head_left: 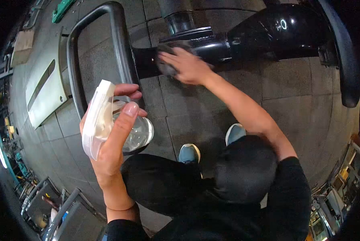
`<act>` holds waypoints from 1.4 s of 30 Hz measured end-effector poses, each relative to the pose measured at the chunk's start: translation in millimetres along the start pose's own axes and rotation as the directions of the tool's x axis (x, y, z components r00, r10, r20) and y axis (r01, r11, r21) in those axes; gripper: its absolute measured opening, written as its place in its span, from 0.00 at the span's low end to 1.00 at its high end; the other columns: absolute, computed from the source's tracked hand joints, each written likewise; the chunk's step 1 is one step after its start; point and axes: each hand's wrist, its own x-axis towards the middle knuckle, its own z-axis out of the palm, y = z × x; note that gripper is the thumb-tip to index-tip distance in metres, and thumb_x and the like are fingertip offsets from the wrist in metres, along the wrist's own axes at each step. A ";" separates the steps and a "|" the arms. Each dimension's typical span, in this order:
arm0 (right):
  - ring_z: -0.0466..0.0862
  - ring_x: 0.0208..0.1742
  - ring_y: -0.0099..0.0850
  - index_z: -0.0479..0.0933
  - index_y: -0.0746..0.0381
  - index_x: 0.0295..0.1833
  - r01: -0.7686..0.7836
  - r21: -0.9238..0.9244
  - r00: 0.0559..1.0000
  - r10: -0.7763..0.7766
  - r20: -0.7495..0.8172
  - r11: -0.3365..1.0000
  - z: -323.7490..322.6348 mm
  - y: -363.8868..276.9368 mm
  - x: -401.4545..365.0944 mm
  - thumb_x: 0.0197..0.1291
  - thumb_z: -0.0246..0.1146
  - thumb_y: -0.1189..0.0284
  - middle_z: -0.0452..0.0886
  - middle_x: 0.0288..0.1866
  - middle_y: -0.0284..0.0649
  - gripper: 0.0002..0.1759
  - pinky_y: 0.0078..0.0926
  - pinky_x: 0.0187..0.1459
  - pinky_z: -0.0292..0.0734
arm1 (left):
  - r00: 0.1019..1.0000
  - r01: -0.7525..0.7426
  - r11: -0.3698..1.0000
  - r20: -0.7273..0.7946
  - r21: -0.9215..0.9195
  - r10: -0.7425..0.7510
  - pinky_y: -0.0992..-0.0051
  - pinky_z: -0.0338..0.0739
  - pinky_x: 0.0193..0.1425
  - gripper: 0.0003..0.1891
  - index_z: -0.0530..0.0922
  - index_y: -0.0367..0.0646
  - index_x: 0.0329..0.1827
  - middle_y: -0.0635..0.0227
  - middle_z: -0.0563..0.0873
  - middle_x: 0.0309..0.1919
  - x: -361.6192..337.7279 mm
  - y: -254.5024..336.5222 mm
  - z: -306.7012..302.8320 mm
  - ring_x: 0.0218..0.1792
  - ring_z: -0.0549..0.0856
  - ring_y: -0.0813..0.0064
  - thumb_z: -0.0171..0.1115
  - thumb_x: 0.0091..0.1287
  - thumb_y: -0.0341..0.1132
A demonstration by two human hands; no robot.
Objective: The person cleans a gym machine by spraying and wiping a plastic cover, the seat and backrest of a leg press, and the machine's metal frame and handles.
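My left hand (115,132) is wrapped round a clear spray bottle (140,134) with a white trigger head (99,114), held up near the camera. My right hand (186,66) presses a dark cloth (168,64) against a glossy black metal tube (212,50); the cloth and fingers are slightly blurred. Left of the cloth, the tube meets a black looped frame (122,44). To the right it widens into a large shiny black section (284,34).
A pale slotted panel (47,92) lies on the tiled floor at the left. Beyond it is a wooden block (23,44). Metal frames (73,201) stand at the lower left, and shelving with mixed items (332,201) at the lower right.
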 end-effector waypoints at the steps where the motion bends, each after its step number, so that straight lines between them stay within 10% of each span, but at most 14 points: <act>1: 0.69 0.79 0.57 0.66 0.56 0.82 -0.086 0.058 0.996 0.085 0.014 0.995 -18.3 11.9 -25.3 0.56 0.69 0.67 0.70 0.83 0.44 0.45 0.48 0.80 0.67 | 1.000 -0.004 1.000 -0.001 -0.005 0.004 0.72 0.83 0.49 0.19 0.84 0.28 0.58 0.53 0.89 0.49 3.6 -0.7 0.2 0.42 0.89 0.71 0.72 0.69 0.33; 4: 0.73 0.79 0.49 0.66 0.50 0.83 -0.407 0.118 0.895 0.421 -0.147 0.906 -64.0 40.0 -86.3 0.61 0.68 0.70 0.71 0.82 0.40 0.43 0.54 0.83 0.60 | 1.000 -0.001 1.000 0.002 0.016 0.001 0.71 0.83 0.52 0.19 0.84 0.28 0.57 0.53 0.89 0.49 5.9 -2.9 0.5 0.47 0.88 0.71 0.72 0.68 0.32; 9: 0.71 0.79 0.55 0.61 0.53 0.85 -0.334 -0.075 0.889 0.288 -0.357 0.939 -20.5 27.3 -59.3 0.63 0.69 0.67 0.67 0.85 0.41 0.45 0.53 0.82 0.62 | 1.000 -0.007 0.999 -0.019 -0.047 0.007 0.71 0.82 0.56 0.19 0.85 0.30 0.56 0.55 0.90 0.48 -0.2 0.4 -7.1 0.49 0.88 0.69 0.72 0.65 0.32; 13: 0.67 0.80 0.64 0.60 0.59 0.85 -0.148 0.102 0.988 0.152 -0.025 0.984 -0.1 -5.5 4.3 0.61 0.67 0.70 0.64 0.86 0.45 0.46 0.52 0.84 0.58 | 0.999 0.024 1.000 0.022 0.014 -0.024 0.73 0.81 0.55 0.18 0.85 0.30 0.56 0.56 0.90 0.47 0.8 5.7 -10.2 0.48 0.88 0.70 0.71 0.65 0.31; 20: 0.77 0.74 0.51 0.61 0.73 0.82 -0.031 -0.012 0.998 0.031 0.060 0.999 9.5 -2.6 91.4 0.70 0.59 0.55 0.78 0.73 0.57 0.43 0.48 0.86 0.50 | 0.999 0.043 0.997 0.023 0.057 -0.044 0.74 0.81 0.53 0.16 0.85 0.29 0.55 0.58 0.89 0.47 -5.6 6.0 -9.9 0.47 0.87 0.74 0.71 0.68 0.30; 25: 0.77 0.74 0.53 0.59 0.71 0.83 -0.210 0.052 0.968 0.200 0.153 0.976 16.5 -18.5 82.1 0.66 0.62 0.58 0.76 0.71 0.68 0.45 0.48 0.89 0.43 | 0.998 0.056 0.997 0.009 0.047 -0.057 0.75 0.81 0.51 0.15 0.85 0.29 0.55 0.59 0.89 0.46 -19.7 10.4 -14.9 0.45 0.88 0.75 0.71 0.68 0.29; 27: 0.72 0.78 0.56 0.52 0.71 0.85 -0.031 0.150 0.983 0.058 -0.176 0.988 25.2 -34.9 43.6 0.67 0.62 0.60 0.71 0.76 0.68 0.49 0.48 0.89 0.44 | 0.999 0.029 0.994 0.043 0.108 -0.034 0.76 0.81 0.51 0.15 0.85 0.30 0.55 0.60 0.89 0.46 -23.5 14.0 -20.1 0.44 0.88 0.75 0.71 0.68 0.29; 38: 0.79 0.71 0.54 0.50 0.78 0.83 -0.270 0.051 0.916 0.240 0.322 0.961 8.3 -1.8 120.8 0.74 0.56 0.57 0.84 0.59 0.68 0.46 0.47 0.89 0.42 | 0.997 0.025 0.999 0.075 0.042 -0.028 0.76 0.81 0.51 0.15 0.84 0.30 0.55 0.61 0.89 0.45 -34.4 17.5 -12.4 0.42 0.87 0.76 0.71 0.69 0.29; 42: 0.73 0.77 0.54 0.53 0.71 0.84 -0.111 0.148 0.988 0.125 -0.094 0.983 27.6 -21.6 54.9 0.71 0.60 0.59 0.74 0.74 0.63 0.45 0.50 0.88 0.44 | 0.993 -0.023 0.991 0.115 0.130 0.008 0.75 0.81 0.50 0.17 0.84 0.30 0.57 0.58 0.89 0.47 -30.8 1.7 -23.9 0.41 0.88 0.75 0.70 0.70 0.32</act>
